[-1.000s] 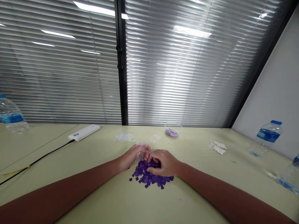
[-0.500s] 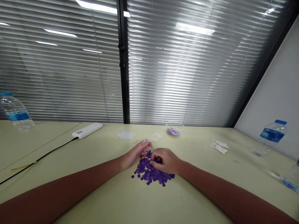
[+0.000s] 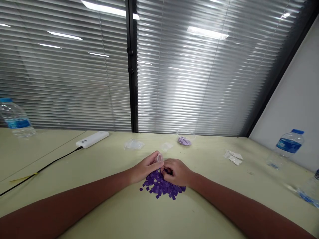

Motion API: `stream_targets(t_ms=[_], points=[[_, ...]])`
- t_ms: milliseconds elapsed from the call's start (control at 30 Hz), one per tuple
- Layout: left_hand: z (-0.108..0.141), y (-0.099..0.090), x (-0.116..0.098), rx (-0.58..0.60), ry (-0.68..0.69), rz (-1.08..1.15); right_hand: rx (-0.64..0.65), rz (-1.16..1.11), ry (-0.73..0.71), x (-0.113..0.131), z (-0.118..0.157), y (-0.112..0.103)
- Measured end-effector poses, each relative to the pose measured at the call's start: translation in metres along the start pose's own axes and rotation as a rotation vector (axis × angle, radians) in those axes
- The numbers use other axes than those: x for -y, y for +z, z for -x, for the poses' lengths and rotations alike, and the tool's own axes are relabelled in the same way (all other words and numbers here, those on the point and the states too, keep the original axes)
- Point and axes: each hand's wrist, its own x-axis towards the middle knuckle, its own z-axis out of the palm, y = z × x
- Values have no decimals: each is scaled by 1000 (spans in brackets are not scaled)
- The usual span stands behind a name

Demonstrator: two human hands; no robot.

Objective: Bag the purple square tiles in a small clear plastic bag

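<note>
A small clear plastic bag (image 3: 159,158) stands pinched upright between the thumb and fingertips of the left hand (image 3: 146,167), just above the far edge of a loose heap of small purple square tiles (image 3: 161,186). The right hand (image 3: 177,172) lies curled over the near side of the heap, its fingertips (image 3: 165,170) drawn together right beside the bottom of the bag and touching the tiles. Whether those fingertips grip a tile is hidden, so I cannot tell. The two hands nearly meet over the heap, which rests directly on the pale green surface (image 3: 209,212).

Beyond the hands, a clear bowl (image 3: 185,137) holds a shallow layer of lilac pieces. Two flattened clear bags (image 3: 133,144) (image 3: 166,146) lie to its left, and some white packets (image 3: 233,157) lie off to the right. Farther left sits a white power bank (image 3: 92,139) with a black cable (image 3: 47,164) running off across the surface. Water bottles with blue labels stand at the left (image 3: 16,119) and right (image 3: 286,147), and a third (image 3: 310,192) is cut off by the right edge. Slatted window blinds (image 3: 199,83) fill the background.
</note>
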Motion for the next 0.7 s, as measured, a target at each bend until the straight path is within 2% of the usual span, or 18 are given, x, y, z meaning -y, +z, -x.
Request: stream_targets(t_ms=[300, 400, 567, 633, 700], points=[[1, 1, 0, -57, 25, -133, -46, 49, -46, -5, 1, 3], [2, 3, -1, -38, 34, -202, -163, 118, -63, -4, 2, 3], [4, 5, 0, 8, 31, -357, -437, 153, -45, 3, 3, -2], [5, 6, 1, 7, 34, -423, -462, 127, -78, 6, 3, -4], [5, 6, 2, -1, 61, -491, -420, 105, -135, 9, 4, -5]])
